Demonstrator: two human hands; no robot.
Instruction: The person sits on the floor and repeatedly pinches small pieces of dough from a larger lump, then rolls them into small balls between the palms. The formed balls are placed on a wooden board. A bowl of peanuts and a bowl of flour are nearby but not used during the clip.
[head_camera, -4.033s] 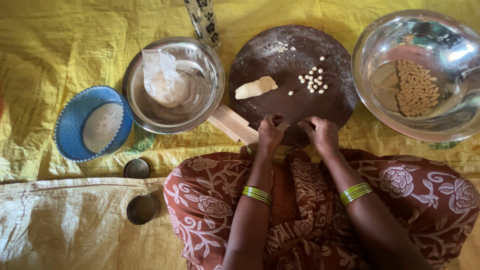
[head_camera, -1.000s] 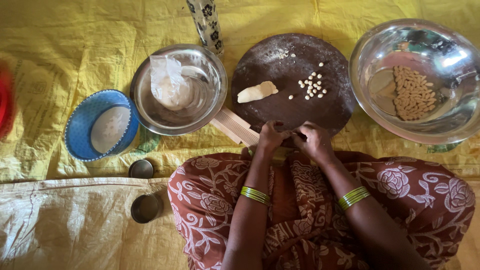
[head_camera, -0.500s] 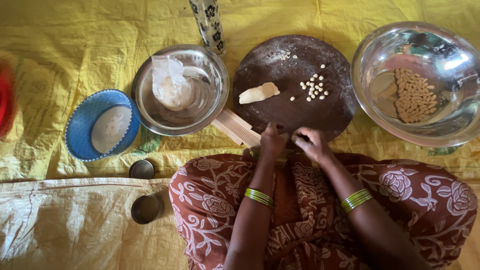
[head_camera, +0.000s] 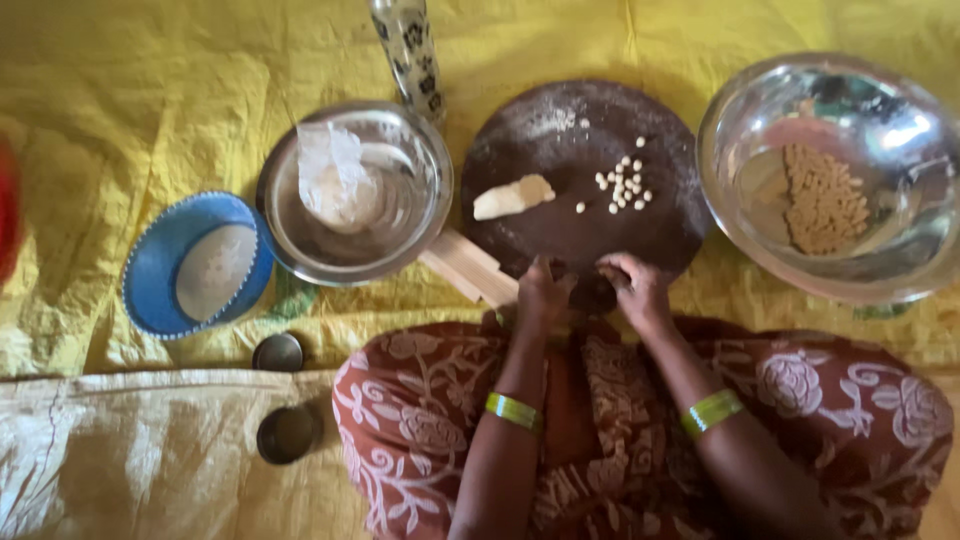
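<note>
1. Pinching a small bit of dough at the near edge of the board, I am working with my left hand and right hand close together, fingers curled; the bit itself is too hidden to tell.
2. Lying on the board well ahead of my hands are the dough lump and the pellets.
3. Sitting at my right, the big bowl is holding finished pieces.
4. Judging by this, I am shaping one more pellet; next calls for setting it beside the others, then tearing fresh dough.
</note>
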